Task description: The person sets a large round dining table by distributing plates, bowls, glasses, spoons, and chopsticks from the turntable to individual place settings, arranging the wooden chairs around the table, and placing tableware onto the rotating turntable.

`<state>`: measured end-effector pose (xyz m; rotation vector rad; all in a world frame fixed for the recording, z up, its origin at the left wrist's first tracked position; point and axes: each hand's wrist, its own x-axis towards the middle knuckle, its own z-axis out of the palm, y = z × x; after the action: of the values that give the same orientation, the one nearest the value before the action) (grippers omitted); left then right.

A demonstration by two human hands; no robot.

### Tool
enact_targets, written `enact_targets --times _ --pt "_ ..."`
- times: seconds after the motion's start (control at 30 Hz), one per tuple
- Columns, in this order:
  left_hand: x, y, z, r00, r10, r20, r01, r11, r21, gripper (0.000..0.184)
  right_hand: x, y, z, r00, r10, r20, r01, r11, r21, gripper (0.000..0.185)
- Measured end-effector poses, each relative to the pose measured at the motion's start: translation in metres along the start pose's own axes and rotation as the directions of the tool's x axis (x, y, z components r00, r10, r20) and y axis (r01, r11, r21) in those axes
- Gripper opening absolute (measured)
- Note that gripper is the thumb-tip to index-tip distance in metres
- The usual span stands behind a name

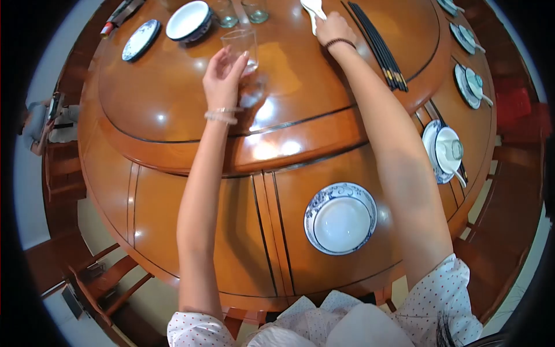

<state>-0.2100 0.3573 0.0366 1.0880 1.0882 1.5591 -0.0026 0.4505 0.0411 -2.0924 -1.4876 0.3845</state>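
Observation:
My left hand (224, 72) is wrapped round a clear drinking glass (240, 43) above the raised round turntable (191, 110). Farther right, my right hand (336, 30) closes on the handle of a white soup spoon (314, 8); whether one spoon or a small stack is there I cannot tell. Right beside that hand lies a bundle of black chopsticks (378, 49) with gold-banded ends. In front of me on the table's outer ring, a white bowl (342, 224) rests on a blue-and-white plate (315, 202).
Stacked bowls (189, 22), blue-patterned plates (141, 40) and two more glasses (254, 10) stand at the turntable's far left. Place settings (446, 151) line the right rim. Wooden chairs (113, 277) surround the table. A person (43, 124) is at the far left.

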Motion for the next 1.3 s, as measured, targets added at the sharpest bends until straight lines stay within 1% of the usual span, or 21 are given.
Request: enact_targets --times 0.07,0.13,0.17,0.27,0.3,0.33,0.37,0.4,0.47,0.53,0.6,0.67,0.77,0.87,0.97,1.07,1.13,1.2,1.23,1.27,1.3 --pt "-0.053 0.029 0.009 0.990 -0.138 0.041 0.139 0.990 -0.024 0.043 0.005 0.006 0.014 0.984 -0.061 -0.169 0.062 0.998 -0.001 0.042" --pt "-0.107 0.038 0.010 0.985 -0.170 0.031 0.170 0.985 -0.002 0.050 -0.004 -0.001 -0.011 0.998 0.048 -0.034 -0.040 0.978 0.203 0.046" --pt "-0.137 0.045 0.007 0.978 -0.194 0.080 0.186 0.977 0.102 0.055 0.003 0.010 -0.001 0.991 0.002 -0.136 0.034 0.965 0.261 0.041" --pt "-0.213 0.064 0.013 0.963 -0.166 0.213 0.107 0.959 0.264 0.064 -0.007 0.034 -0.034 0.973 -0.224 -0.062 0.224 0.834 0.504 0.031" --pt "-0.235 0.066 0.012 0.946 -0.211 0.247 0.105 0.918 0.382 0.062 -0.024 0.050 -0.038 0.897 -0.309 -0.317 0.439 0.710 0.550 0.023" --pt "-0.253 0.066 0.013 0.926 -0.259 0.275 0.095 0.864 0.494 0.060 -0.052 0.061 -0.059 0.895 -0.366 -0.255 0.421 0.506 0.753 0.017" --pt "-0.264 0.069 0.019 0.918 -0.257 0.302 0.033 0.808 0.588 0.058 -0.087 0.061 -0.091 0.968 -0.236 0.080 -0.029 0.212 0.977 0.015" --pt "-0.274 0.070 0.027 0.909 -0.260 0.326 -0.029 0.740 0.672 0.056 -0.107 0.079 -0.103 0.959 -0.281 0.039 0.014 0.185 0.983 0.020" --pt "-0.287 0.065 0.040 0.925 -0.210 0.316 -0.081 0.704 0.706 0.053 -0.153 0.111 -0.140 0.929 -0.329 0.171 -0.062 0.318 0.946 0.029" --pt "-0.292 0.061 0.050 0.910 -0.114 0.399 -0.266 0.577 0.772 0.049 -0.200 0.121 -0.163 0.953 -0.216 0.211 -0.153 0.257 0.954 0.024" --pt "-0.292 0.060 0.061 0.903 -0.129 0.411 -0.280 0.548 0.788 0.047 -0.234 0.146 -0.170 0.941 -0.228 0.250 -0.207 0.196 0.958 0.028" --pt "-0.291 0.054 0.067 0.875 -0.156 0.459 -0.368 0.402 0.838 0.050 -0.265 0.164 -0.171 0.931 -0.212 0.297 -0.270 0.147 0.951 0.025" --pt "-0.293 0.052 0.075 0.854 -0.196 0.482 -0.390 0.371 0.843 0.052 -0.313 0.178 -0.173 0.913 -0.049 0.405 -0.397 0.120 0.910 0.024" --pt "-0.295 0.050 0.083 0.839 -0.222 0.497 -0.404 0.359 0.841 0.055 -0.349 0.185 -0.174 0.826 -0.060 0.561 -0.560 0.036 0.828 0.022" --pt "-0.298 0.047 0.087 0.838 -0.238 0.491 -0.403 0.338 0.851 0.055 -0.377 0.187 -0.170 0.786 -0.163 0.596 -0.606 -0.014 0.796 0.022" --pt "-0.301 0.046 0.084 0.845 -0.243 0.476 -0.378 0.358 0.854 0.058 -0.391 0.181 -0.168 0.721 -0.245 0.648 -0.673 -0.023 0.740 0.022" --pt "-0.307 0.051 0.082 0.911 -0.184 0.369 -0.233 0.510 0.828 0.063 -0.401 0.174 -0.165 0.698 -0.281 0.659 -0.690 -0.018 0.723 0.021" --pt "-0.323 0.062 0.072 0.963 -0.096 0.251 -0.164 0.529 0.833 0.065 -0.406 0.161 -0.167 0.623 -0.286 0.728 -0.743 0.073 0.665 0.024" --pt "-0.337 0.069 0.062 0.975 -0.066 0.212 -0.144 0.538 0.831 0.056 -0.412 0.156 -0.164 0.592 -0.319 0.740 -0.764 0.070 0.641 0.024" --pt "-0.354 0.076 0.053 0.989 -0.106 0.101 -0.012 0.632 0.775 0.044 -0.418 0.151 -0.160 0.559 -0.352 0.751 -0.785 0.068 0.616 0.025" --pt "-0.360 0.087 0.051 0.977 -0.194 0.091 0.066 0.678 0.732 0.033 -0.423 0.145 -0.156 0.537 -0.394 0.746 -0.797 0.052 0.602 0.026"
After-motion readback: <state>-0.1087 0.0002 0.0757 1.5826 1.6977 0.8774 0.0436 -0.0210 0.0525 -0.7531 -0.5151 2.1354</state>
